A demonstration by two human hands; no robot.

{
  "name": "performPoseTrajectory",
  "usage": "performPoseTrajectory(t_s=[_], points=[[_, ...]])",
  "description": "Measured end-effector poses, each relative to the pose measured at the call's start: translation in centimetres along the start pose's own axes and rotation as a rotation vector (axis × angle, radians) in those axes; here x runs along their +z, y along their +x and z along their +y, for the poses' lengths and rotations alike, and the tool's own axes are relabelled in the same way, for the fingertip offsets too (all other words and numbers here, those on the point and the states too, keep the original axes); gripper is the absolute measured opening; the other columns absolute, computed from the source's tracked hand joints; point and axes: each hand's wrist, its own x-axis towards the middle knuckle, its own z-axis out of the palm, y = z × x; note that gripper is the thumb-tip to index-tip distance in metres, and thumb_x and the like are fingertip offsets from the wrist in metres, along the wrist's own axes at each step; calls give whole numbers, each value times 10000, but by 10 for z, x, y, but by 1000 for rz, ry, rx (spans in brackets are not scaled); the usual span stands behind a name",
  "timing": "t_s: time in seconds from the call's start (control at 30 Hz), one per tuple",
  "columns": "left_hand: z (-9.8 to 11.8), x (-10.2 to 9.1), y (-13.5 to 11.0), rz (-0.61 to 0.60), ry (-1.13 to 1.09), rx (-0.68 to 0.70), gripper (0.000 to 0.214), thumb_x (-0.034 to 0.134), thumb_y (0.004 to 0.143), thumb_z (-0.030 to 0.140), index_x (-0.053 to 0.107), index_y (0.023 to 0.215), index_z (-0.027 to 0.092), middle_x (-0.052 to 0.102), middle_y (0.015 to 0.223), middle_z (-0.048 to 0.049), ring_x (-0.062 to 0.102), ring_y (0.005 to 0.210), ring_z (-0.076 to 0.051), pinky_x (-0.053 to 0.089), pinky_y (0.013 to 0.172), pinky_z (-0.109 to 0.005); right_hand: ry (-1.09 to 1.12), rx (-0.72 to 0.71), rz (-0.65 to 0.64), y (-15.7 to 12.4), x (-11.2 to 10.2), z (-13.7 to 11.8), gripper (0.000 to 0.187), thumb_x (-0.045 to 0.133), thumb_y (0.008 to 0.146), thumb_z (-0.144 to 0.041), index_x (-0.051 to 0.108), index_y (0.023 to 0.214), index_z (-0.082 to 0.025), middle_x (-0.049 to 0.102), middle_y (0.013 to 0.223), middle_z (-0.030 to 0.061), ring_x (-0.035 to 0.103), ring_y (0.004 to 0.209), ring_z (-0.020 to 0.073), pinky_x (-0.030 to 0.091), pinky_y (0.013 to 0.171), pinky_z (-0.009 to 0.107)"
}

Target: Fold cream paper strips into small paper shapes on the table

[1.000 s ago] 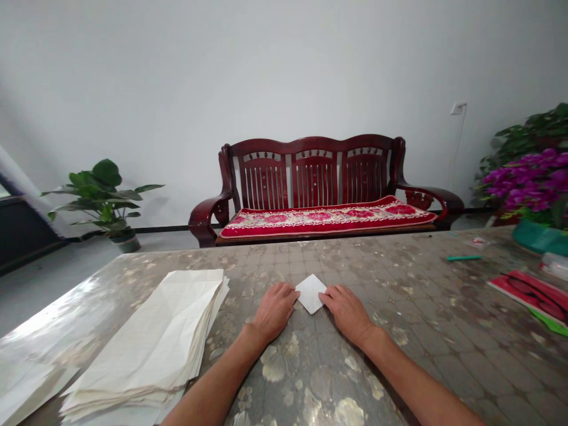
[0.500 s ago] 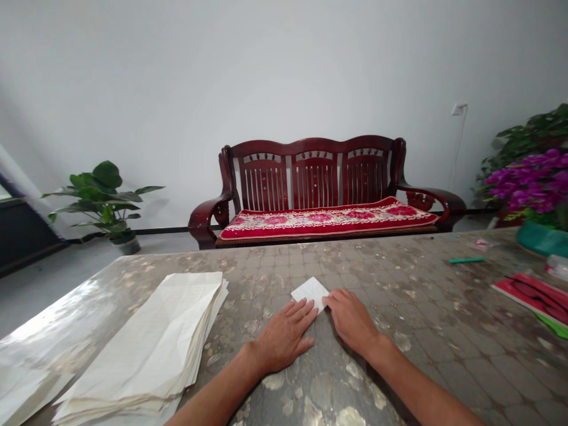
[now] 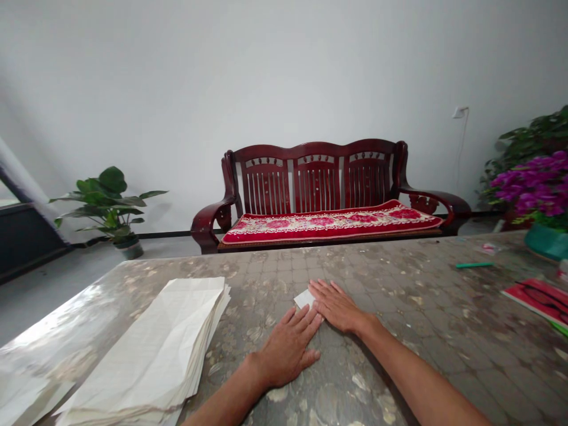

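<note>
My right hand point(image 3: 335, 306) lies flat on the table, its fingers over a small folded white paper point(image 3: 304, 299), which mostly hides beneath the hand. Only one corner of the paper shows. My left hand point(image 3: 288, 346) rests palm down just below it, fingertips touching the side of my right hand. A tall stack of folded off-white paper sheets point(image 3: 151, 355) lies to the left of my left hand, apart from it. The table has a glossy, clear cover point(image 3: 399, 278) over a mottled grey-brown pattern.
A wider paper sheet point(image 3: 26, 378) lies at the table's left edge. On the right are a green marker point(image 3: 474, 265), a red booklet point(image 3: 544, 302) and purple orchids point(image 3: 535, 189) in a teal pot point(image 3: 545, 244). A dark red wooden bench point(image 3: 317, 189) stands beyond the table.
My right hand has slid over the folded paper, now mostly hiding it. My left hand has moved off the paper and lies lower. The view has tilted slightly, shifting the room downward.
</note>
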Motion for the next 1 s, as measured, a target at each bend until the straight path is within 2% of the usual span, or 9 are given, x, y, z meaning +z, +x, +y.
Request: performPoseTrajectory(t_s=[0.27,0.33,0.43,0.5,0.57,0.7,0.87,0.93,1.0], points=[[9,-3,0,15,-71,-48,658,327,978,561,268,1515,186,282,1581,-93,226,1463,-269,177,1192,-429,-100,93,9,31,-7,8,596,253,986,-415,232,1536,-188,182,1608,41,120,1483,240,66,1193,496],[18,-3,-2,45,-94,-91,606,365,977,536,342,1483,204,358,1549,-81,300,1431,-268,236,1171,-420,-112,71,12,27,-3,4,596,259,985,-402,235,1535,-174,187,1606,50,128,1481,244,77,1191,504],[31,-5,-7,111,-119,-160,413,459,966,437,523,1340,276,555,1391,-31,481,1283,-239,342,1100,-400,-109,-4,46,12,8,-7,582,262,990,-405,247,1532,-194,207,1601,53,144,1479,236,97,1189,507],[35,-8,-12,133,-131,-155,338,519,943,391,574,1267,313,601,1314,-6,525,1213,-217,351,1092,-397,-101,-60,83,2,16,-14,585,282,989,-418,247,1533,-202,219,1598,62,151,1477,234,107,1190,498],[35,-10,-17,127,-126,-106,418,553,923,393,517,1335,334,548,1381,-10,474,1278,-229,296,1138,-432,-97,-94,107,-5,21,-19,569,263,997,-394,248,1532,-203,229,1595,66,149,1478,228,111,1190,493],[26,-11,-24,32,-81,-48,656,527,922,467,277,1508,310,308,1572,-61,248,1448,-297,219,1176,-501,-97,-68,103,-2,18,-21,544,244,999,-351,277,1524,-213,246,1591,55,164,1474,230,108,1188,499],[22,-7,-27,-13,-63,-165,696,516,899,569,250,1511,373,175,1611,-100,190,1461,-370,206,1149,-595,-74,-3,100,11,7,-14,555,323,980,-407,308,1511,-248,250,1591,37,163,1475,232,99,1185,511],[23,-7,-27,-21,-74,-193,697,530,888,577,251,1503,407,163,1613,-97,175,1461,-387,207,1136,-619,-37,71,143,12,5,-7,538,364,967,-397,366,1485,-250,286,1578,49,191,1467,247,110,1176,531],[22,-7,-26,-28,-86,-210,689,549,883,564,268,1495,417,171,1611,-94,175,1460,-390,217,1131,-621,47,159,234,8,3,3,504,427,939,-367,466,1425,-238,390,1527,77,282,1434,269,153,1163,542]])
